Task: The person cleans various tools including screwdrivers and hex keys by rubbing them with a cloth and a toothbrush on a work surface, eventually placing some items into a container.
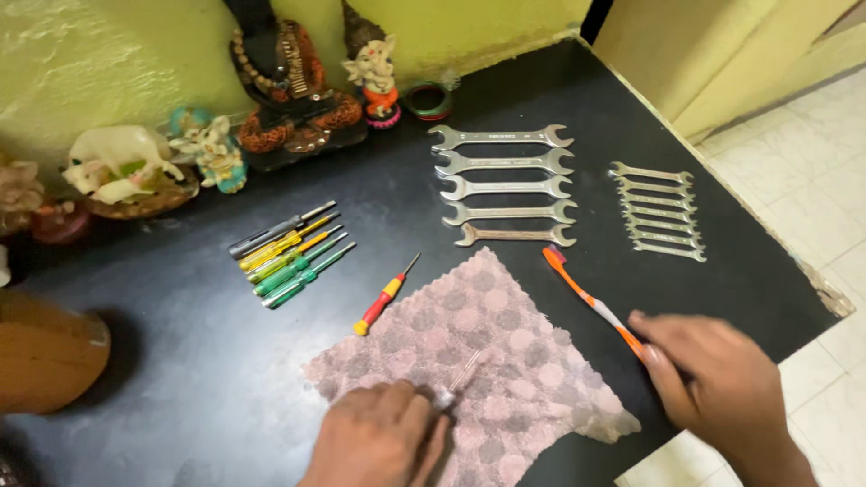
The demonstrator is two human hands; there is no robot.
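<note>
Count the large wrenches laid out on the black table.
5, stacked in one column at the table's far centre: top, second, third, fourth, bottom. Smaller wrenches lie separately to the right.

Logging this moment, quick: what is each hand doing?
Left hand: closed on a small clear-handled tool over the cloth.
Right hand: closed on the toothbrush.

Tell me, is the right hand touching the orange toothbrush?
Touching. The head view shows the right hand with its fingers laid over the handle end of the orange toothbrush.
</note>
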